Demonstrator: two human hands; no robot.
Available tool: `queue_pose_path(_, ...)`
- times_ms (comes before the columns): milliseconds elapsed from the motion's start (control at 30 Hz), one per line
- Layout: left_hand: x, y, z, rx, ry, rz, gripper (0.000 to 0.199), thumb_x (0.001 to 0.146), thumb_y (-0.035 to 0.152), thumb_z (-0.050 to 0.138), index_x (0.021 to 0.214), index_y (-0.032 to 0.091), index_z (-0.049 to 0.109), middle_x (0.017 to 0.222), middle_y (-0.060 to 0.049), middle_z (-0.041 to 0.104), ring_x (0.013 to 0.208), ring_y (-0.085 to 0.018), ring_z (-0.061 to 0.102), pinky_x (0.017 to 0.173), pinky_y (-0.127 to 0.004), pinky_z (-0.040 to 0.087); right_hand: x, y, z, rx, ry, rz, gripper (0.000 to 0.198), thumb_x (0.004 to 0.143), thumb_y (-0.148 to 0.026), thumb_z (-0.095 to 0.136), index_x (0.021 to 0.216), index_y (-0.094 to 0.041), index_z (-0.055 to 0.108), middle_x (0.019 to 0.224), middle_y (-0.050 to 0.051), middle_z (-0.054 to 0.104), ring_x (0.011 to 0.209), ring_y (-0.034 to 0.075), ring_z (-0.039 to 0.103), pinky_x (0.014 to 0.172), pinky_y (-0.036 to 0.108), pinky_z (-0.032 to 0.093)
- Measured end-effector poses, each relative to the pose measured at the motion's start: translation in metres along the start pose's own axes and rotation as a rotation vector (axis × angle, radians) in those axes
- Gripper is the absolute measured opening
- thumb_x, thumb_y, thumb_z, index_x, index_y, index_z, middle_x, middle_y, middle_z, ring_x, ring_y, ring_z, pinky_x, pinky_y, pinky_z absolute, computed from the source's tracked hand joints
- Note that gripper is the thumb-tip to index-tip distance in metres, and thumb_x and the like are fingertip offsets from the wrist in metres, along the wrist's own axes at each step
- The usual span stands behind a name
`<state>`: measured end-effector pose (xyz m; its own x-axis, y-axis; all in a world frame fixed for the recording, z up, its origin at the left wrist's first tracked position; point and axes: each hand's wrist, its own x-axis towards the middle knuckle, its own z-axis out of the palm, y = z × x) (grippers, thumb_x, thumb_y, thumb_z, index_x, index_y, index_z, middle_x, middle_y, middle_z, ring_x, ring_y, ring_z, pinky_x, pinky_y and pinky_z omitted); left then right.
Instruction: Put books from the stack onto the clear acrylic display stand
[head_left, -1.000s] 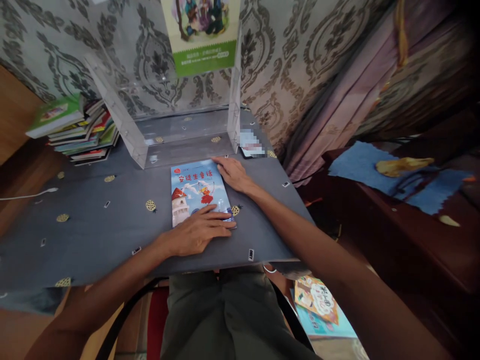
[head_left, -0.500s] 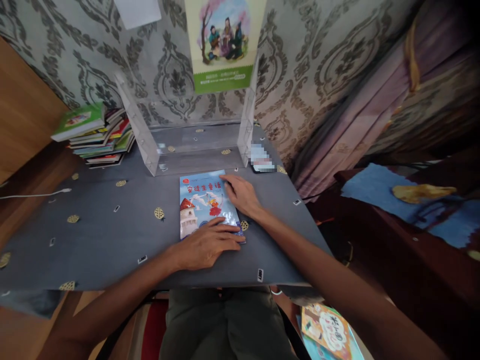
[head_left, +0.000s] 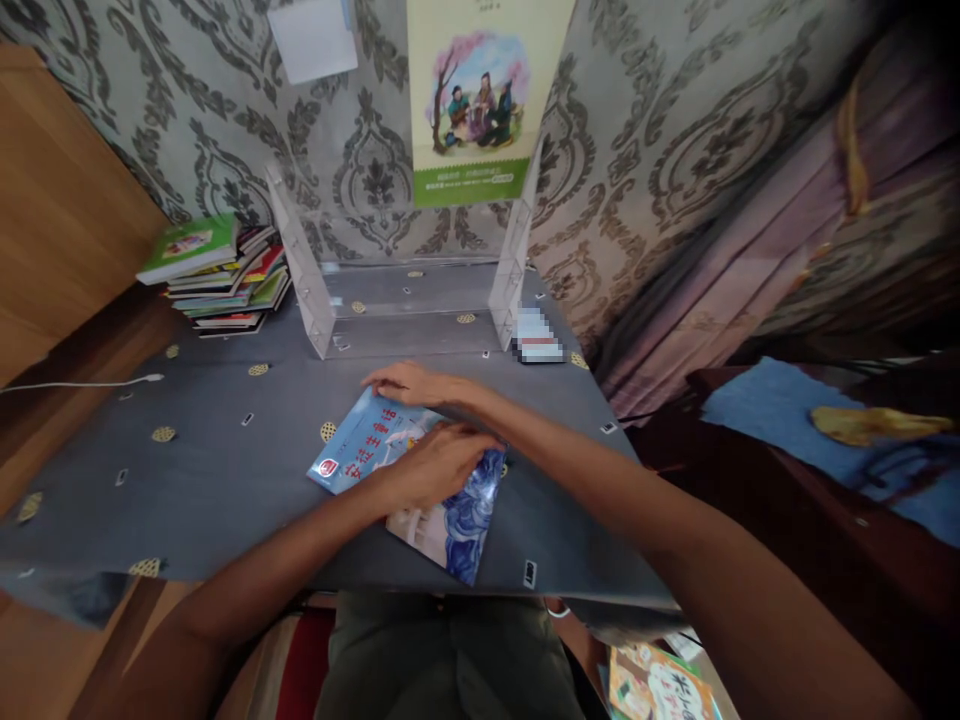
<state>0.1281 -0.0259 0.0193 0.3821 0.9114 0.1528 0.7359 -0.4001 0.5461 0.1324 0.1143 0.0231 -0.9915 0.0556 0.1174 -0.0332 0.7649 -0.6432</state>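
Note:
A blue-covered children's storybook (head_left: 461, 510) with red Chinese lettering lies turned at a slant near the front of the desk. Flat across the middle of its cover rests my left hand (head_left: 442, 465), fingers stretched toward the right edge and hiding part of the picture. My right hand (head_left: 409, 383) lies along the book's far edge, its fingers extended left and touching close to the upper corner. Neither hand wraps around the book.
Behind the book stands a clear plastic rack (head_left: 420, 330), with a phone (head_left: 538, 337) to its right. A book stack (head_left: 229, 280) and white cable (head_left: 90, 383) are at left. More books (head_left: 660, 685) lie below the desk at right.
The book has turned counterclockwise from nearly upright to a slant, its title side now toward the left. My right hand has moved left along with it; my left hand stays on the cover.

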Motion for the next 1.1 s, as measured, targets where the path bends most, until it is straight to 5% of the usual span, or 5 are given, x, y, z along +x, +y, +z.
queue_pose_path(167,-0.005,-0.012,-0.004,-0.040,-0.003,0.086,0.036,0.099,0.014,0.039,0.127,0.018,0.061,0.133,-0.010,0.065,0.128,-0.022,0.057,0.111,-0.040,0.045,-0.022,-0.007,0.005,0.009,0.057,0.027,0.032,0.100,-0.025,0.049,0.128,-0.021,0.065,0.122,0.007,0.072,0.115,0.022,0.065,0.103,0.040,0.049)
queue_pose_path(400,-0.016,-0.013,-0.012,0.030,-0.092,0.172,0.032,0.102,0.018,0.042,0.128,0.019,0.060,0.138,-0.011,0.063,0.134,-0.021,0.054,0.114,-0.041,0.041,-0.126,-0.023,0.017,-0.077,0.590,0.324,0.038,0.102,-0.032,0.038,0.129,-0.023,0.063,0.125,0.008,0.071,0.114,0.024,0.066,0.101,0.043,0.050)
queue_pose_path(600,-0.067,-0.002,-0.022,0.162,-0.195,0.180,0.067,0.091,0.062,0.058,0.145,0.025,0.046,0.160,-0.011,0.038,0.151,-0.029,0.028,0.126,-0.053,0.015,-0.202,-0.049,0.040,-0.152,0.714,0.498,0.035,0.101,-0.034,0.039,0.122,-0.023,0.064,0.104,0.010,0.071,0.096,0.026,0.069,0.087,0.041,0.056)
queue_pose_path(767,-0.091,-0.002,-0.019,0.273,-0.199,0.141,0.072,0.093,0.065,0.050,0.152,0.027,0.037,0.164,-0.009,0.030,0.154,-0.029,0.019,0.126,-0.054,0.010,-0.207,-0.057,0.048,-0.043,0.709,0.510,0.033,0.101,-0.035,0.042,0.125,-0.025,0.062,0.108,0.008,0.073,0.096,0.025,0.070,0.086,0.040,0.058)
queue_pose_path(1100,-0.061,-0.014,-0.012,0.398,-0.072,-0.013,0.069,0.095,0.068,0.038,0.149,0.025,0.040,0.162,-0.011,0.035,0.153,-0.031,0.023,0.124,-0.057,0.017,-0.165,-0.004,0.028,0.105,0.751,0.445,0.036,0.099,-0.034,0.043,0.129,-0.023,0.060,0.121,0.010,0.072,0.109,0.025,0.069,0.092,0.043,0.057)
